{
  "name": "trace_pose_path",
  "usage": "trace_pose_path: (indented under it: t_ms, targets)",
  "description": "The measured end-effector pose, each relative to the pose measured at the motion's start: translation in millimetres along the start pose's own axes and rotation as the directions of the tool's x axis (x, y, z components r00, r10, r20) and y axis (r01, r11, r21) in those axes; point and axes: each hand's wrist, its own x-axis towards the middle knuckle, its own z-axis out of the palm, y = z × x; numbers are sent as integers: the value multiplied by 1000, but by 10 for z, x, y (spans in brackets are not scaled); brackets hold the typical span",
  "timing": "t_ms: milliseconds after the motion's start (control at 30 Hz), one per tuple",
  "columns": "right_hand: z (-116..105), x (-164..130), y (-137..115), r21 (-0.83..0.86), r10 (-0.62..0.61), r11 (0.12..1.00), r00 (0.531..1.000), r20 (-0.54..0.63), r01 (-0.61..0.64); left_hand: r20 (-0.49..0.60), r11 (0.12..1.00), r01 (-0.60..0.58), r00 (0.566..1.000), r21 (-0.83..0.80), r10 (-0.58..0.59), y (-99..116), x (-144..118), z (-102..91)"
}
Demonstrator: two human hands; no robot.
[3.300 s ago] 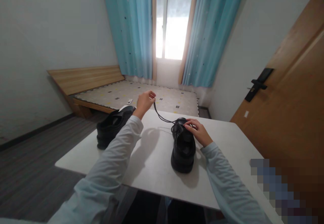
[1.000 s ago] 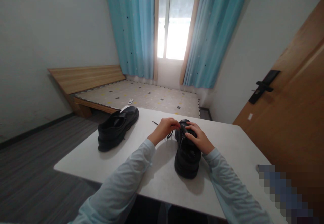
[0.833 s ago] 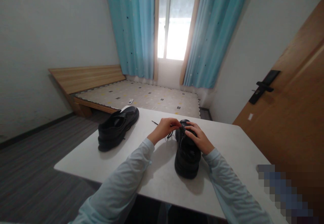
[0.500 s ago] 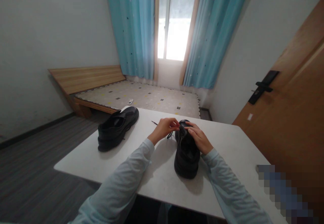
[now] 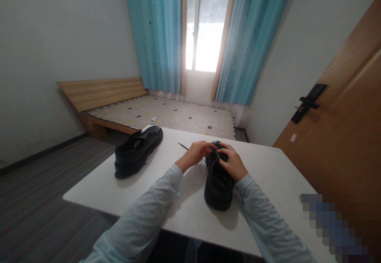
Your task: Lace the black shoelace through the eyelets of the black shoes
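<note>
the white table (image 5: 184, 211) stands in front of a bed (image 5: 166, 114) with a patterned mattress, under a window hung with blue curtains (image 5: 160, 33), and a wooden door (image 5: 342, 136) closes the room to the right of the table. on the table's left part lies one black shoe (image 5: 137, 152), untouched and well apart from the hands. the other black shoe (image 5: 218, 179) sits near the table's middle, heel toward the person and toe toward the bed, and both hands are on its front. the left hand (image 5: 196, 154) is drawn in against the left side of this shoe, fingers curled and pinched at the lace area; a few seconds ago it was lifted well away toward the bed, pulling a long run of shoelace (image 5: 183, 146) taut, and only a short loose end now shows on the table just left of that hand. the right hand (image 5: 232, 162) is cupped over the top of the same shoe, fingers bent and pressing on the laces, much where it was before. with the slack taken up and both hands closed in, the lacing looks to be at its tightening or knotting stage
</note>
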Motion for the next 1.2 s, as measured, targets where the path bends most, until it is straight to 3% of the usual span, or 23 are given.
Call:
trace_pose_path:
  t_ms: [567,733,933,1067,1200]
  targets:
    - [86,14,-4,-107,25,994,996,-82,-34,14,1000,-30,999,6,30,20,10,3]
    - [41,-8,-51,-179,29,982,986,-166,-59,-61,997,-30,998,-76,26,23,11,-43]
    - [-56,-42,-128,-279,-34,959,959,-283,-48,-200,976,217,955,-29,-219,-160,41,-22]
    - [-110,-45,-174,-251,-67,968,938,-339,-22,-145,958,285,950,39,-277,-331,67,53]
    - [-152,-25,-142,-147,-16,988,930,-367,-41,-58,953,303,951,-6,-303,-386,109,134]
